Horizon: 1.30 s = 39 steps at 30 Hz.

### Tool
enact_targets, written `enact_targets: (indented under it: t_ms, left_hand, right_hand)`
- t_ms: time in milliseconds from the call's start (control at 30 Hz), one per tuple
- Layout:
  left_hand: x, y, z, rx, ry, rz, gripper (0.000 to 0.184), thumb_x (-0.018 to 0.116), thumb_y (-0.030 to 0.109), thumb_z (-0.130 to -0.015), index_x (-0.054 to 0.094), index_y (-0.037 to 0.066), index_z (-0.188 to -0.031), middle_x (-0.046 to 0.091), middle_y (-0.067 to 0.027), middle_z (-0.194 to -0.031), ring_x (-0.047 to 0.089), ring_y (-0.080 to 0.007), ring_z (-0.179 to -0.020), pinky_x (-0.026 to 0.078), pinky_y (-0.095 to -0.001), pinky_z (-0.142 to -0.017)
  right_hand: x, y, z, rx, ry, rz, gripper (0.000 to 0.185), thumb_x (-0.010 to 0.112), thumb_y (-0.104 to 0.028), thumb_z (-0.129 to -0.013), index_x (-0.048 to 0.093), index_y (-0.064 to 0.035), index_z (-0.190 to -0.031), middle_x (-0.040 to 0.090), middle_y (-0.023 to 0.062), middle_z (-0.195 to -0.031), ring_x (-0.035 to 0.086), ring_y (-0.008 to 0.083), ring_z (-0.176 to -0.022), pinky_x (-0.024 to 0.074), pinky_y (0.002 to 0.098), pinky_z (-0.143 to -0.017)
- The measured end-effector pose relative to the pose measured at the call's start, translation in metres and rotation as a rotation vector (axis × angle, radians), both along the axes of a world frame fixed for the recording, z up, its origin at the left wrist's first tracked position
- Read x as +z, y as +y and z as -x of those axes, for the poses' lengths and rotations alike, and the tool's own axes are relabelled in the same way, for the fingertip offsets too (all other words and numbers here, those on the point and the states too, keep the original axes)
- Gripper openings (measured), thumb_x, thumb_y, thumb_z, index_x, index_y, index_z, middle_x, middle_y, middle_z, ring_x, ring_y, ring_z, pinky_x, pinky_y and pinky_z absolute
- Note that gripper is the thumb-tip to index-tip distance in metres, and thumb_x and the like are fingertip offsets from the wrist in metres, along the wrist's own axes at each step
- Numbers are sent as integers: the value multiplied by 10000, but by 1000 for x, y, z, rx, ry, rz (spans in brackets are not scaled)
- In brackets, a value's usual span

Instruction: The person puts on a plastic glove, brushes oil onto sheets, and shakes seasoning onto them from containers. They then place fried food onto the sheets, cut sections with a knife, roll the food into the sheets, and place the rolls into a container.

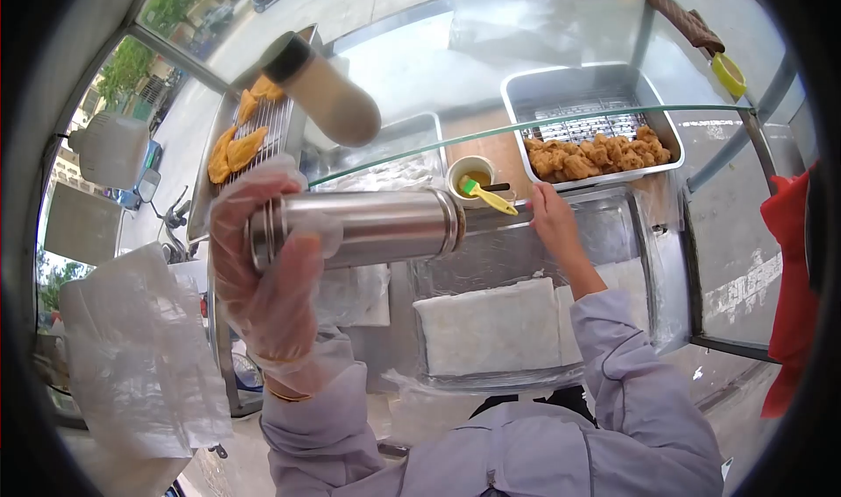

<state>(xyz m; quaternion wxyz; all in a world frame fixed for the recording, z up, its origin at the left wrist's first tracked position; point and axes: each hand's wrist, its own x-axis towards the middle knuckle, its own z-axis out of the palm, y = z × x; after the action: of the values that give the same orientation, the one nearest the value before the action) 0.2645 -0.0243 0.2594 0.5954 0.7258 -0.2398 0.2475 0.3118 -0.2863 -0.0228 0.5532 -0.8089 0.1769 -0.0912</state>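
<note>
My left hand wraps the steel canister sideways; firm fingers suit its smooth wall | my right hand: fingers narrow at tray rim, beside brush; whether pinching, I cannot tell

lavender long-sleeved jacket | clear plastic glove | gold-toned bracelet
</note>
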Motion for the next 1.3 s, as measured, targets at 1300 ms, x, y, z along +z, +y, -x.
enact_targets:
  t_ms: [1300]
  left_hand:
    - [-245,-299,20,-535,93,-834,316,703,168,-790,650,110,-1096,646,-85,-955,592,-282,-939,474,-377,-846]
  right_hand:
    - [0,-239,312,189,167,358,163,629,11,-832,636,-36,-989,583,116,-909,591,307,-861,468,388,-758]
